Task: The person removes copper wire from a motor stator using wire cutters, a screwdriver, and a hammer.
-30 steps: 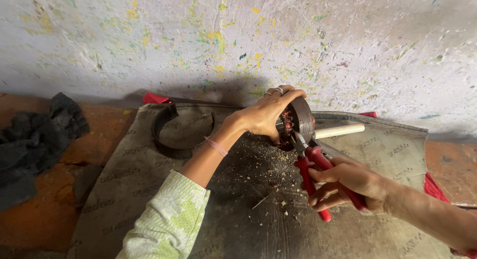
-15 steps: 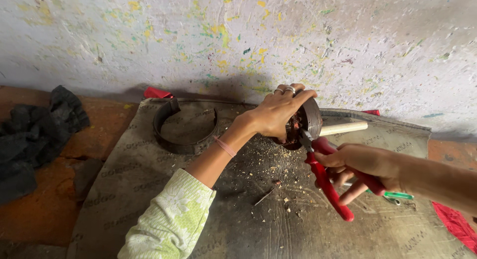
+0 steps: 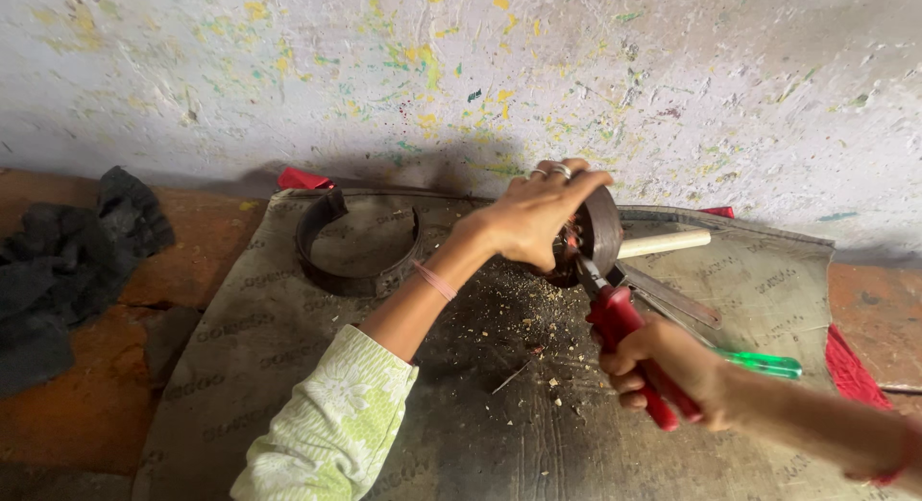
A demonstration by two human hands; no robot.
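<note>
Gripping the round motor part at centre frame, the left hand is closing fully over its top, while the right hand is squeezing red-handled pliers whose tips are biting into it. Loose debris is lying below on the mat, suggesting stripping is partway, with windings still inside.

The left hand hid much of the round part. The right forearm ran off the lower right edge. The plier tips were too small to tell.
</note>
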